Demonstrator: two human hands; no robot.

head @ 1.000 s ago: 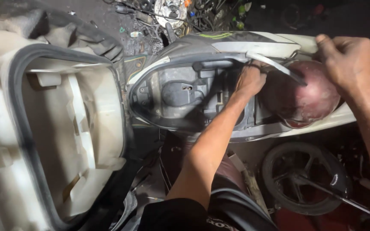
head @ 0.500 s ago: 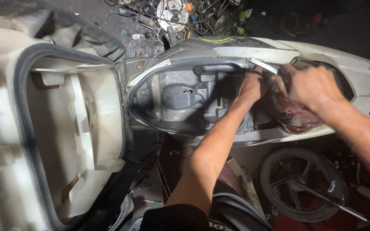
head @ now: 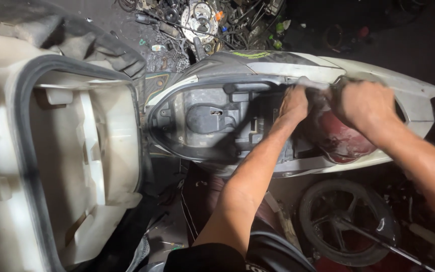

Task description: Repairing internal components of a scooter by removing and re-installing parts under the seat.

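A white scooter (head: 409,88) lies below me with its seat (head: 76,151) flipped open to the left, pale underside up. The dark under-seat compartment (head: 212,121) is exposed, with a dark red tank (head: 348,141) to its right. My left hand (head: 294,103) reaches across the compartment, fingers curled on a short silver bar (head: 312,83) at the far rim. My right hand (head: 363,103) is fisted over the tank, closed around the bar's other end. The bar's ends are hidden by both hands.
A loose black wheel (head: 346,221) with a thin metal rod across it lies on the ground at lower right. Scattered parts, cables and a metal disc (head: 202,17) litter the dark ground beyond the scooter. A black rubber seal (head: 21,151) rims the seat underside.
My right hand has come left from the scooter's far rim, down over the red tank, to meet my left hand at the silver bar. The left hand has barely moved.
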